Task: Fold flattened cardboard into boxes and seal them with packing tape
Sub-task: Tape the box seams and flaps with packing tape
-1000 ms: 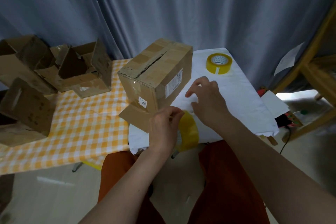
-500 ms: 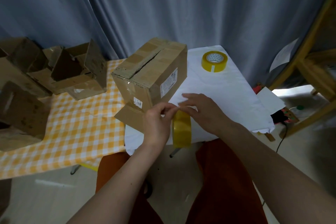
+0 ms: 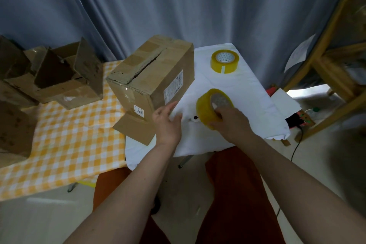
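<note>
1. Hiding part of the near tape roll (image 3: 206, 108), your right hand (image 3: 232, 123) grips it, one finger hooked into the core and the rest curled round its near edge; the tape's loose end can't be made out.
2. Your left hand (image 3: 167, 123) lies relaxed with fingers straight and holds nothing, just beside the box (image 3: 152, 79); whether it touches the box is unclear.
3. A small dark object (image 3: 195, 117) on the white cloth (image 3: 257, 103) between your hands is too small to identify.
4. A second roll (image 3: 224, 61) lies flat on the far part of the cloth, well apart from your hands.
5. Open, worn cartons (image 3: 65, 77) crowd the checked cloth (image 3: 65, 144) at left, partly cut off by the frame edge.
6. The box stands where the two cloths meet, left of the held roll. Its top seam gapes ragged, a near bottom flap (image 3: 134, 128) sticks out, and a white label is on its right side.
</note>
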A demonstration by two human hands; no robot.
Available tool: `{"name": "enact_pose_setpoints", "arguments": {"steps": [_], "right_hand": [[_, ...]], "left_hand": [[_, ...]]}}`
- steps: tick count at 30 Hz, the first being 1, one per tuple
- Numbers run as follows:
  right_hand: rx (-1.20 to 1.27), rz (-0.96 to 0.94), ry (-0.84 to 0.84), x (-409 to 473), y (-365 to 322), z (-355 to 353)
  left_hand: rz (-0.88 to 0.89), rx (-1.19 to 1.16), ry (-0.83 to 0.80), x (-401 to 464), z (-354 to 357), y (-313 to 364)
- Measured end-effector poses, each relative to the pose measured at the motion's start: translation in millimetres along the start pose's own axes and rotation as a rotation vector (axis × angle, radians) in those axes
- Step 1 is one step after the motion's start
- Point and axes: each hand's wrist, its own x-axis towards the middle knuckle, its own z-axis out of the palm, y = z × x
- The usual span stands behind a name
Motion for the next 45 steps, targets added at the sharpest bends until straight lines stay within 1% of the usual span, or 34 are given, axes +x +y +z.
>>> {"name": "enact_pose_setpoints", "arguments": {"steps": [2,3,4,6,7,9,12,14,16,18,20,21,22,23,24,26,27,28,29,30,33,35,37,39,41,43,45], "right_hand": [[-0.274,-0.06,0.103,6,14,4],[-0.413,-0.069,0.121,9,21,9],[-0.507,-0.063,0.127,13,27,15],[-0.609,-0.032,0.136,18,36,25],[-0.658,-0.017,0.098,20,39,28],[-0.698,0.028,-0.002,21,45,39],[-0.674,0.054,-0.073,27,56,47],[-0.644,0.079,-0.12,30,48,41],[-0.502,0.082,-0.119,38,26,32],[-0.178,0.015,0.0,41,-9,25],[0.208,-0.097,0.175,38,-51,25],[0.342,-0.139,0.221,37,-71,25],[0.446,-0.163,0.231,37,-91,25],[0.541,-0.154,0.203,39,-108,26],[0.635,-0.112,0.153,43,-124,26],[0.808,0.005,0.064,56,-146,27],[0.88,0.059,0.027,62,-153,27],[0.936,0.11,-0.009,68,-158,26],[0.98,0.153,-0.039,73,-162,27],[1.009,0.19,-0.051,77,-164,27],[1.057,0.261,0.026,80,-164,23],[1.07,0.233,0.082,76,-160,19],[1.064,0.202,0.06,68,-156,18],[1.039,0.205,0.042,63,-151,25],[1.021,0.219,0.079,59,-149,34],[1.012,0.208,0.125,60,-149,44],[0.975,0.189,0.163,62,-148,54]], "left_hand": [[-0.047,0.092,-0.045,2,-1,-9],[-0.048,0.128,-0.054,1,-2,-12],[-0.038,0.175,-0.064,0,-3,-15],[-0.019,0.253,-0.082,-3,-5,-23],[-0.018,0.286,-0.087,-3,-8,-27],[-0.02,0.348,-0.093,-3,-17,-35],[-0.008,0.412,-0.071,3,-35,-46],[-0.007,0.463,-0.021,9,-52,-51],[0.001,0.514,0.06,19,-71,-54],[0.035,0.563,0.167,38,-93,-51],[0.06,0.551,0.302,68,-116,-40],[0.077,0.526,0.341,85,-127,-33],[0.088,0.5,0.348,100,-135,-22],[0.091,0.468,0.329,116,-141,-14],[0.058,0.424,0.288,128,-146,-4],[-0.083,0.283,0.183,145,-150,12],[-0.131,0.224,0.118,149,-151,16],[-0.136,0.211,0.058,150,-151,19],[-0.118,0.199,0.021,149,-152,18],[-0.099,0.187,0.019,146,-152,17],[-0.096,0.178,0.034,122,-153,10],[-0.06,0.267,0.051,98,-151,6],[-0.023,0.367,0.059,80,-151,3],[-0.04,0.432,0.069,76,-151,-5],[-0.068,0.502,0.063,81,-148,-13],[-0.07,0.51,0.076,85,-140,-20],[-0.052,0.413,0.137,85,-132,-23]]}}
